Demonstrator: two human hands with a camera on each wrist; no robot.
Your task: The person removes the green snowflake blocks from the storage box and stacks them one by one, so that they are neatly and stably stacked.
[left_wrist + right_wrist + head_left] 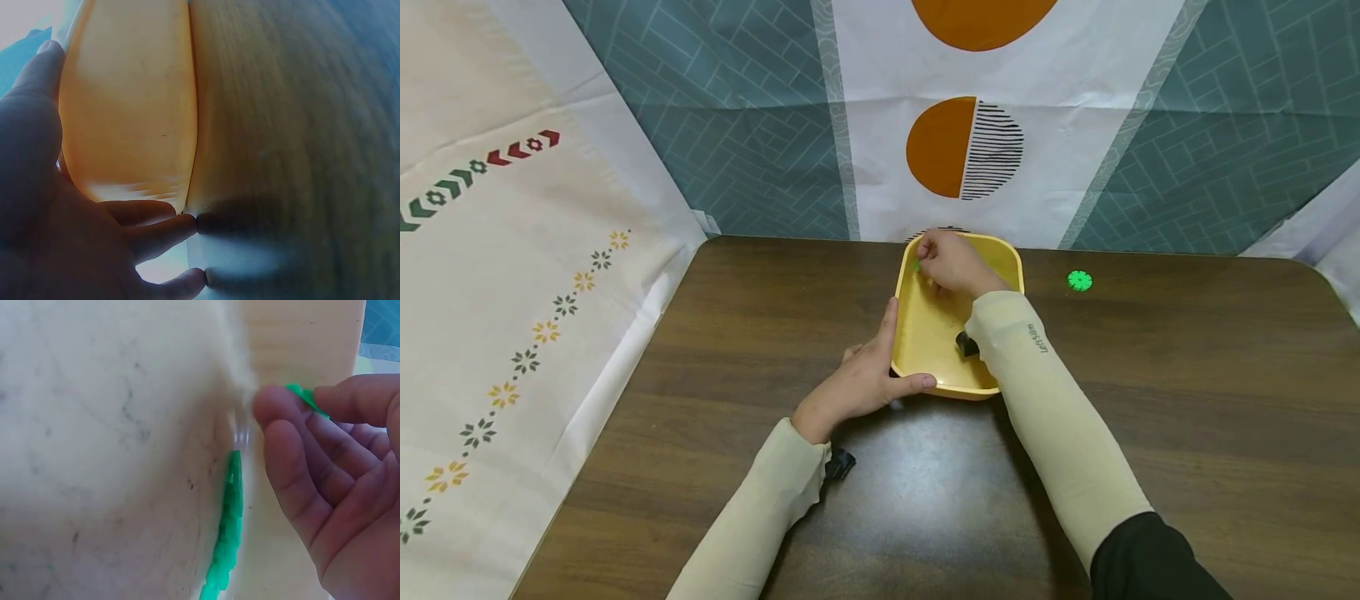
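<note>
A yellow rectangular tray sits on the table near its far edge. Inside its far left part, my right hand pinches a small green notched disc between thumb and fingertip. Below that hand, a row of green pieces lies along the join of the tray's floor and wall; how they fit together is unclear. My left hand touches the tray's near left corner, thumb along the near rim and index finger along the left side, both straight. In the left wrist view, other fingers touch the tray's outer wall.
Right of the tray, a green notched disc lies flat on the brown wooden table. A patterned cloth hangs behind the far edge, and a white cloth with flower motifs is at the left.
</note>
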